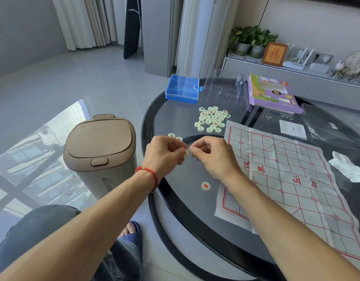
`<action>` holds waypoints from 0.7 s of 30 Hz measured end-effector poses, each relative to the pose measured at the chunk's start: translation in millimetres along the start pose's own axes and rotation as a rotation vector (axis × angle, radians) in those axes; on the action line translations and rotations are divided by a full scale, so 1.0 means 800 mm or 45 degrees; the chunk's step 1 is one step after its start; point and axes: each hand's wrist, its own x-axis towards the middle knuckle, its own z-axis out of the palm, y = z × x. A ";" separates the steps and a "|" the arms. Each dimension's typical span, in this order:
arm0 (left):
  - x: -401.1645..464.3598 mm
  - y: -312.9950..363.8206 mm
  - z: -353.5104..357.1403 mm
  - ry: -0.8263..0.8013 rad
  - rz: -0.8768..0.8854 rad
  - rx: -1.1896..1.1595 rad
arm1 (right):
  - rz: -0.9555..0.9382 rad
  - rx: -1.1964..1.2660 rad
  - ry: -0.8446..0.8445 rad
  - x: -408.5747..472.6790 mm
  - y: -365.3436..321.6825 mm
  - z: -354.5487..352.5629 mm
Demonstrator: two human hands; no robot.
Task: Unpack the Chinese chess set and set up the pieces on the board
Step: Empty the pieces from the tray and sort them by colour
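Two bare hands meet above the near left part of a round dark glass table (167, 201). The left hand (165, 153), with a red cord at the wrist, and the right hand (211, 155) both have curled fingers, their tips almost touching. A small pale chess piece (185, 153) shows edge-on between them, pinched in the left hand's fingers. Its face is turned away, so its character cannot be read. Whether the right hand also grips this piece, or holds something of its own, cannot be told; its fingertips are hidden behind its knuckles.

Just beyond the left hand two more pieces (175, 137) lie on the glass, partly hidden by the knuckles. One piece with a red character (206, 186) lies alone on the glass below the hands, just beside the board's left edge.

The paper board (292, 179), creased and printed with red lines, is spread over the right side of the table; its near right corner is cut off by the frame. A loose heap of pale pieces (212, 118) sits beyond the board's far left corner; most of their markings are too small to read. At the far edge of the table stand a blue plastic box (182, 89), a clear tray (225, 88) and a purple carton (272, 94).
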 end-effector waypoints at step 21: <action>-0.041 -0.002 0.016 -0.271 0.358 0.589 | -0.176 -0.662 -0.071 0.014 0.013 -0.024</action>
